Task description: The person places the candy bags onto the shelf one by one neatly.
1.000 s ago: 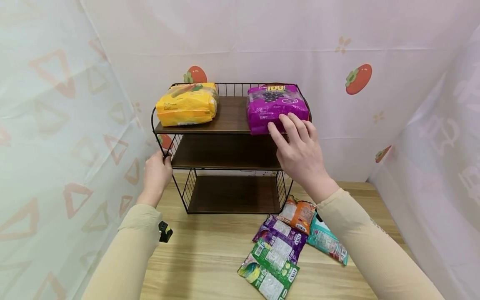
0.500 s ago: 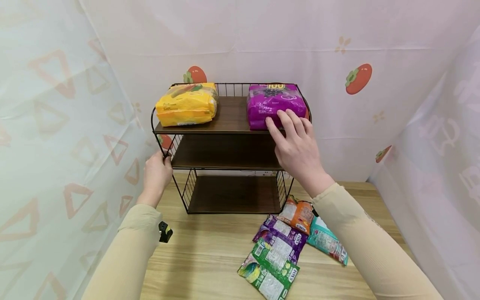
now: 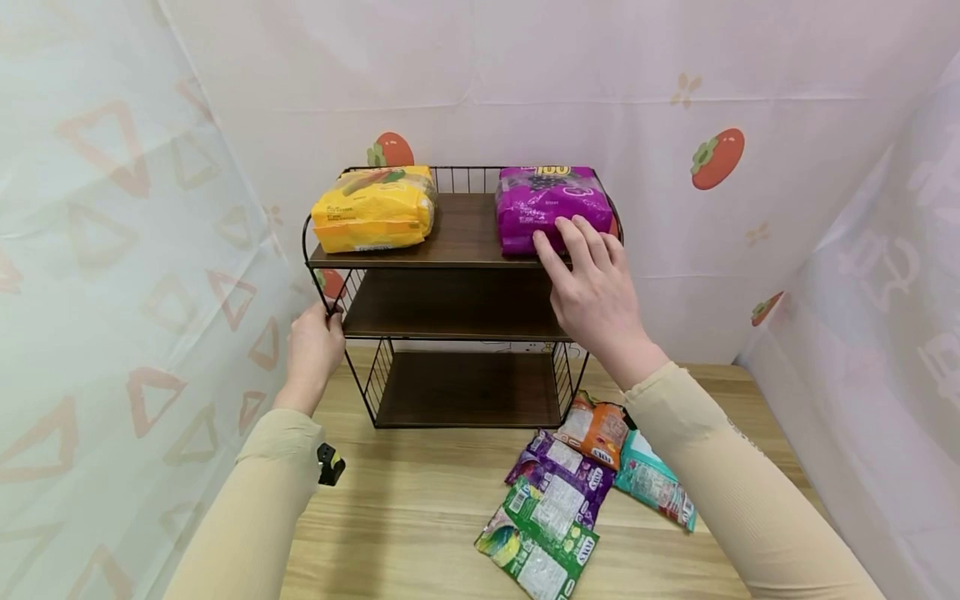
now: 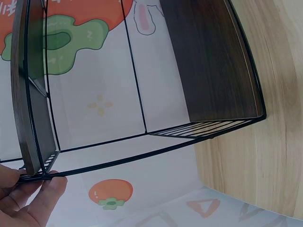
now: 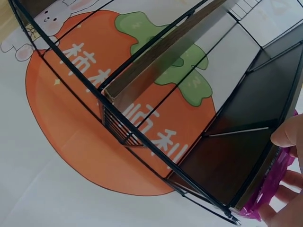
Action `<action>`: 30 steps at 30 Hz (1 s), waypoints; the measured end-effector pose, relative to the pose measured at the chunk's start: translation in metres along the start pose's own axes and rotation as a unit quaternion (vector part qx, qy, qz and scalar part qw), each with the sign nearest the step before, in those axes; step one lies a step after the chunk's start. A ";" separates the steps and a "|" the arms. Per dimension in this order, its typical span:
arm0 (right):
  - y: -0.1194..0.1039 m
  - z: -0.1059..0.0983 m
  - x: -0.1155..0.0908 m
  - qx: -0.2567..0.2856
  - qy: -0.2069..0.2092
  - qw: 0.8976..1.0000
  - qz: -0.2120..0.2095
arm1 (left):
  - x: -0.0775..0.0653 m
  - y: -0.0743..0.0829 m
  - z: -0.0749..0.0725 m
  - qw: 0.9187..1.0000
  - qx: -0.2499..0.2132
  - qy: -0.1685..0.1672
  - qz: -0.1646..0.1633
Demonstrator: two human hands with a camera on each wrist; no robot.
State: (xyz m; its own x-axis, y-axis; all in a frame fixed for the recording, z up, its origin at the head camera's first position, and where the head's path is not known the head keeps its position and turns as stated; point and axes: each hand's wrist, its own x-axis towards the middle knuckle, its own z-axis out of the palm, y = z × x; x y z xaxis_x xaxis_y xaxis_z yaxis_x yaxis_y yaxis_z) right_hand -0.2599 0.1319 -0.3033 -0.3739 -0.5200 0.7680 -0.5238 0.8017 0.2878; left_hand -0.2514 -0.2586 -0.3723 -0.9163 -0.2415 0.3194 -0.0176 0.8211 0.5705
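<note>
A black wire rack with three dark wooden shelves [image 3: 450, 304] stands upright on the table. My left hand [image 3: 315, 350] grips its left side post at the middle level; in the left wrist view, thumb and fingers [image 4: 51, 191] close around the black wire frame. On the top shelf's right end lies a purple packet [image 3: 536, 204] with fruit printed on it. The fingertips of my right hand [image 3: 600, 296] press against its front face, fairly straight. In the right wrist view, the purple packet [image 5: 272, 187] shows beyond the shelf edge, mostly hidden, with the thumb by the edge.
A yellow packet [image 3: 371, 212] lies on the top shelf's left end. Before the rack's right side, flat snack bags rest on the wooden table [image 3: 405, 517]: orange [image 3: 596, 429], teal [image 3: 652, 479], purple [image 3: 555, 492] and green [image 3: 536, 542]. Printed sheets hang around.
Pushed by my right fingers, the purple packet has slid back, and its front no longer overhangs the top shelf. My left hand keeps its grip on the post.
</note>
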 end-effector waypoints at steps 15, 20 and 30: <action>0.008 -0.005 -0.004 0.025 0.005 0.999 -0.021 | 0.000 -0.001 0.000 1.000 0.002 0.005 0.005; 0.011 -0.007 -0.005 0.034 0.009 0.999 -0.025 | 0.000 -0.001 -0.001 1.000 0.004 0.004 0.008; 0.024 -0.007 -0.016 0.071 0.081 0.994 0.026 | 0.000 -0.002 -0.001 1.000 0.004 0.006 0.009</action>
State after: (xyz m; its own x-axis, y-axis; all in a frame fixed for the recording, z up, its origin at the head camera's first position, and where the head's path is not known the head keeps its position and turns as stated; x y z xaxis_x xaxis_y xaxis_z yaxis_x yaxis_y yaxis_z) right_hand -0.2607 0.1616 -0.3050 -0.2814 -0.4162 0.8646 -0.6142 0.7704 0.1710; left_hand -0.2512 -0.2602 -0.3729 -0.9118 -0.2330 0.3381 -0.0051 0.8298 0.5580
